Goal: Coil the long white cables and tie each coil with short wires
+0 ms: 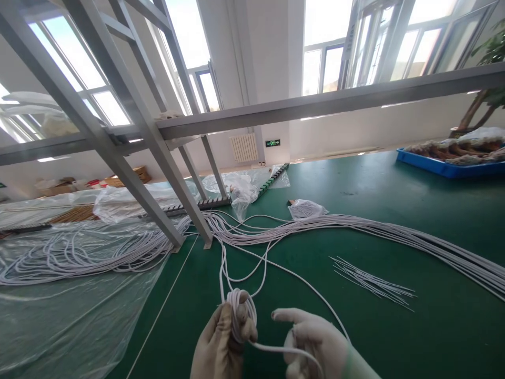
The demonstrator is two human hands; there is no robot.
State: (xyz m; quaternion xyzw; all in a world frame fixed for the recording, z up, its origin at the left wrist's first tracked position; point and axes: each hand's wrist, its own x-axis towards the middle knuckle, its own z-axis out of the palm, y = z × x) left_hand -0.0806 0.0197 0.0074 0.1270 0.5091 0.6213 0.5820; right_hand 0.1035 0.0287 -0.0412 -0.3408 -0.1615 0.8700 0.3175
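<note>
My left hand (221, 337), in a pale glove, is closed around a small coil of white cable (235, 316). Loops of the coil wrap about its fingers. Across from it, my gloved right hand (311, 339) has its index finger stretched toward the coil, while the other fingers curl around the cable's loose length (276, 348). Part of that grip is hidden. From the coil, strands run up to a long bundle of white cables (268, 234) lying across the green table (307, 284).
Grey metal frame posts (169, 173) stand at left on the table, joined to a long crossbar (315, 108). Short thin white rods (371, 281) lie at right. A blue tray (445, 167) sits far right. Clear plastic sheeting (94, 326) covers the left side under more cable loops (98, 258).
</note>
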